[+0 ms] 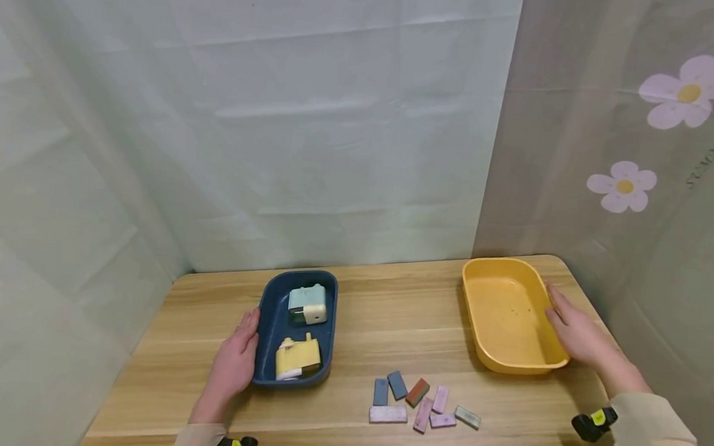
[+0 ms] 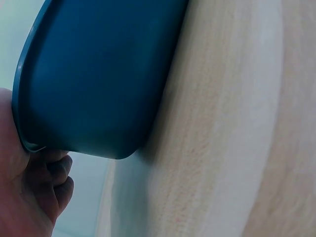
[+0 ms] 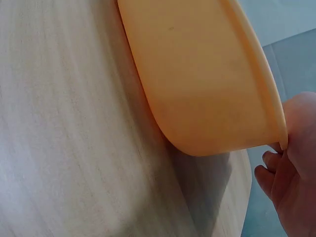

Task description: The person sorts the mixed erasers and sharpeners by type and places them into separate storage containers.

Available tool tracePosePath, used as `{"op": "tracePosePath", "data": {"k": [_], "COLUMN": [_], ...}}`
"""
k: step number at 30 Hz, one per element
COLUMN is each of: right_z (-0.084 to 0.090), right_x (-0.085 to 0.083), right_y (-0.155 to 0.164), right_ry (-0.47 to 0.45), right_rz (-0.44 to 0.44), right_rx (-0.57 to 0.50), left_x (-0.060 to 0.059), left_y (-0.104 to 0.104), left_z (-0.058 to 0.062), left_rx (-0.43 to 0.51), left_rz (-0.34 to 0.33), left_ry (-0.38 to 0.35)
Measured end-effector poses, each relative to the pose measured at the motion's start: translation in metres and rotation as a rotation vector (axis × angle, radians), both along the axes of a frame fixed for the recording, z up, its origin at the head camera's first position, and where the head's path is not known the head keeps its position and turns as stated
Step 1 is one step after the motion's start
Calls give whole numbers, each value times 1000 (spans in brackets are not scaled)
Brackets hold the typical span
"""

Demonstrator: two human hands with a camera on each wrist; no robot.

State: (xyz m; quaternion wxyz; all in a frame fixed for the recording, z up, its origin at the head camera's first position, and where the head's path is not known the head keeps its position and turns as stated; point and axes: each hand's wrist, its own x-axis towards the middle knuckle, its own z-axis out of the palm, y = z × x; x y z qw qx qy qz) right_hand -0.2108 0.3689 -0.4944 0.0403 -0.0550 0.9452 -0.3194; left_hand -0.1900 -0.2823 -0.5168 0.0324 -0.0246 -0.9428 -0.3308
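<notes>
A: What are the two hands doing?

B: The left hand (image 1: 237, 358) grips the left rim of a blue tray (image 1: 275, 321). The right hand (image 1: 579, 337) grips the right rim of a yellow tray (image 1: 511, 324).

A: Are the hands wide?

B: They're closed in on the rims. Up close, you can see fingers bent under each rim (the thumbs are hard to make out).

A: So where are the trays?

B: Both are between the hands. The blue one touches the left hand, the yellow one touches the right hand, and the trays are well apart.

A: And on the arms?

B: Pale sleeves (image 1: 659, 437), with a small black box (image 1: 593, 424) by each wrist.

A: What's in the blue tray?

B: A pale blue thing (image 1: 308, 303) at the far end and a pale yellow thing (image 1: 296, 357) at the near end. I can't tell what they are.

A: What about the middle?

B: Eight little blocks (image 1: 423, 415) lie on the bench (image 1: 394, 315), nearer to the person: four pink or purple, two dark blue, one reddish, one grey-green.

A: And behind?

B: Pale cloth (image 1: 340, 111) hangs there, with two flowers (image 1: 689, 93) on the right.
</notes>
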Motion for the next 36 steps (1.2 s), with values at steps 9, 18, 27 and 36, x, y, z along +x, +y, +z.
{"op": "tracePosePath", "data": {"k": [9,18,27,36], "right_z": [-3,-8,-13,-17], "right_x": [2,0,-1,-5], "right_y": [-1,-2,-2,-2], "right_ry": [-1,15,38,32], "right_rz": [-10,-21,-18,-20], "right_rx": [0,5,5,-6], "left_x": [-1,-4,-5,-6], "left_y": [1,-2,-2,-7], "left_z": [1,-6,-7,4], "left_rx": [4,-6,18,121], "left_rz": [1,-10,-16,-4], "left_ry": [-8,8,12,-18]}}
